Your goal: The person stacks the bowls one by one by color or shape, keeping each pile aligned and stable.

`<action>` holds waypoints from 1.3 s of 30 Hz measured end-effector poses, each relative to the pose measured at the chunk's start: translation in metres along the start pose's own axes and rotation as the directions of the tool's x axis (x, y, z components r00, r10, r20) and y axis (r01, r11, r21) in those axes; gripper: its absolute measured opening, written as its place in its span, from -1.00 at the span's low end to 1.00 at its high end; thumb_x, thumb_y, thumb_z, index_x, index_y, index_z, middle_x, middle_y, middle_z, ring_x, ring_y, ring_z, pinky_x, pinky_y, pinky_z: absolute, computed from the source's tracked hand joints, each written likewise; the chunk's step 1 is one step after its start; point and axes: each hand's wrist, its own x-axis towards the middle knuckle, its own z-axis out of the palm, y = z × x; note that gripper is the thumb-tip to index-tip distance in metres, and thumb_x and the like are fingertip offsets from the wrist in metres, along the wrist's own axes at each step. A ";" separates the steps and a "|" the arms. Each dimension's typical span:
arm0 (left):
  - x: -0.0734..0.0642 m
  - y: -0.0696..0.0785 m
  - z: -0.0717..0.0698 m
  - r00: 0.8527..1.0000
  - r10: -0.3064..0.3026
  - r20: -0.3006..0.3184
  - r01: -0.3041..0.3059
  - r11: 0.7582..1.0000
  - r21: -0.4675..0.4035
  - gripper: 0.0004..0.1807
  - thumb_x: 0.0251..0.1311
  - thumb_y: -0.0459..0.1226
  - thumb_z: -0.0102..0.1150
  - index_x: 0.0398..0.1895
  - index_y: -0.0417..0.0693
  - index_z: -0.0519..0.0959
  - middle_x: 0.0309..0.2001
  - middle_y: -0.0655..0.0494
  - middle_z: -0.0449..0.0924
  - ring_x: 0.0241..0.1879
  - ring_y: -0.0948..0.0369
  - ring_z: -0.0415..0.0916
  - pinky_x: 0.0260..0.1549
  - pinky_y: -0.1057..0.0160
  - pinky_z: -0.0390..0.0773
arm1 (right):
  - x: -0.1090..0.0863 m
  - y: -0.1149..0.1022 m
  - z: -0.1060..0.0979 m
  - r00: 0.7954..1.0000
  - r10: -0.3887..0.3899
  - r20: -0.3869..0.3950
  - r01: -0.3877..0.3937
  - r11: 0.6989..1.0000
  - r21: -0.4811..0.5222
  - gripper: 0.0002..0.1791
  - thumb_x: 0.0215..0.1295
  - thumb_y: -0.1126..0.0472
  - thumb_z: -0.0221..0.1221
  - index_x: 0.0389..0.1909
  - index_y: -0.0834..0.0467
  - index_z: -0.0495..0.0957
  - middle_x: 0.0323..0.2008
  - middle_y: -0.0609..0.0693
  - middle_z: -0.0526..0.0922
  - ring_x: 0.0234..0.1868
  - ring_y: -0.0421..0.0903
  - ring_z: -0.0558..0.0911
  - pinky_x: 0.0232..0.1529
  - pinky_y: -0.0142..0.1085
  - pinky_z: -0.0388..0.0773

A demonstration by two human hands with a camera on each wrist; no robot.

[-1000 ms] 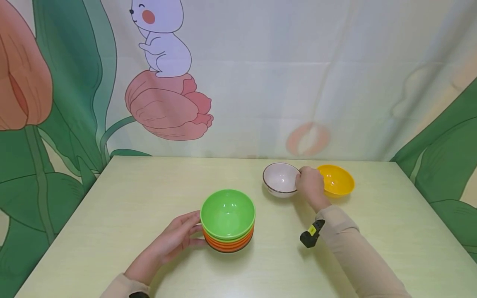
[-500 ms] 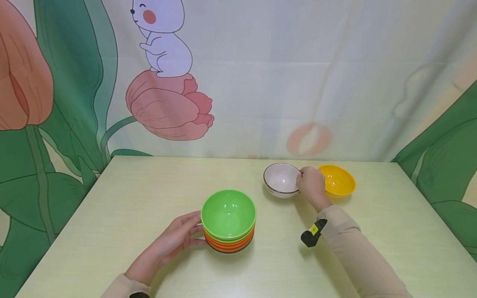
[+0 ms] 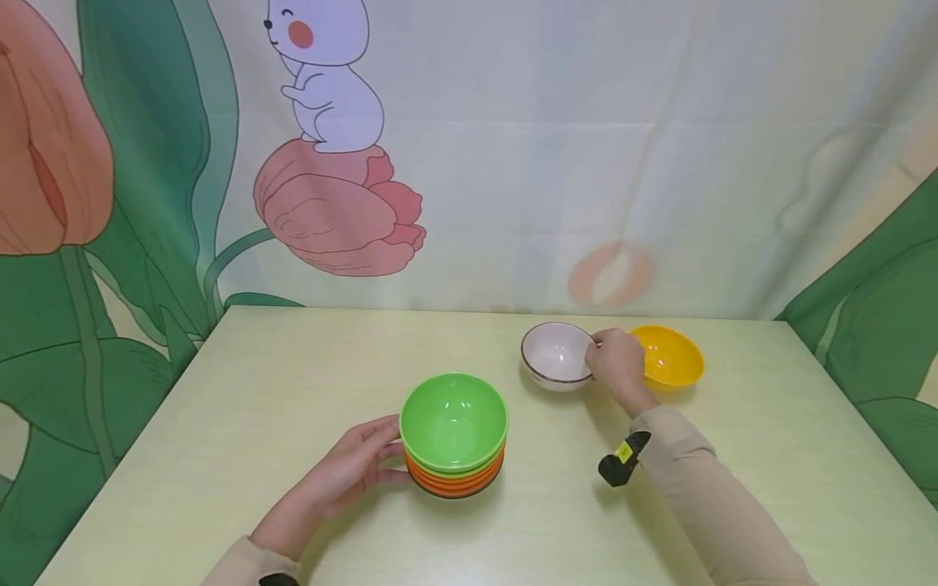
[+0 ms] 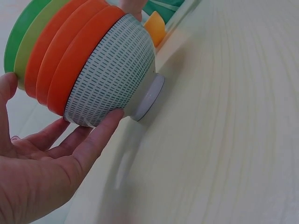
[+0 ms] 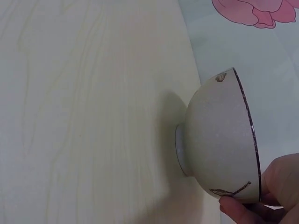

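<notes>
A stack of bowls stands upright near the table's middle, green on top, orange below. Its lowest bowl is white with rows of small green dashes. My left hand touches the stack's left side, fingers mostly straight. In the left wrist view its thumb meets the green edge and a fingertip lies against the patterned bowl. Farther back, my right hand pinches the right rim of a white bowl with a dark brown edge, thumb outside. The fingers inside that bowl are partly hidden.
A yellow bowl stands at the back right, just beyond my right hand and partly covered by it. The pale wooden table ends at a printed curtain. A small black camera hangs at my right sleeve.
The head view has swung slightly, so everything appears a little farther right. Both hands keep their places at the stack and the white bowl.
</notes>
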 end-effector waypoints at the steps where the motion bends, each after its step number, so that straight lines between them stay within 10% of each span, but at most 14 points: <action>1: 0.000 0.000 0.000 1.000 -0.001 -0.002 0.001 1.000 -0.001 -0.32 0.36 -0.01 -0.16 0.30 -0.38 0.13 0.19 -0.09 0.38 0.06 0.16 0.47 -0.01 -0.07 0.51 | 0.000 0.000 0.000 1.000 0.002 0.001 -0.002 1.000 0.003 -0.64 0.27 0.27 -0.03 -0.01 0.37 0.52 -0.18 0.28 0.63 -0.57 -0.09 0.56 -0.64 -0.46 0.50; 39: 0.000 0.001 0.001 1.000 -0.005 -0.002 0.005 1.000 -0.008 -0.34 0.35 -0.01 -0.15 0.29 -0.38 0.16 0.15 -0.01 0.44 0.05 0.18 0.48 -0.01 -0.07 0.52 | -0.010 -0.015 -0.010 0.977 -0.201 -0.074 0.195 0.978 -0.072 -0.67 0.20 0.30 -0.06 -0.19 0.26 0.66 -0.42 0.15 0.68 -0.71 -0.14 0.49 -0.73 -0.44 0.40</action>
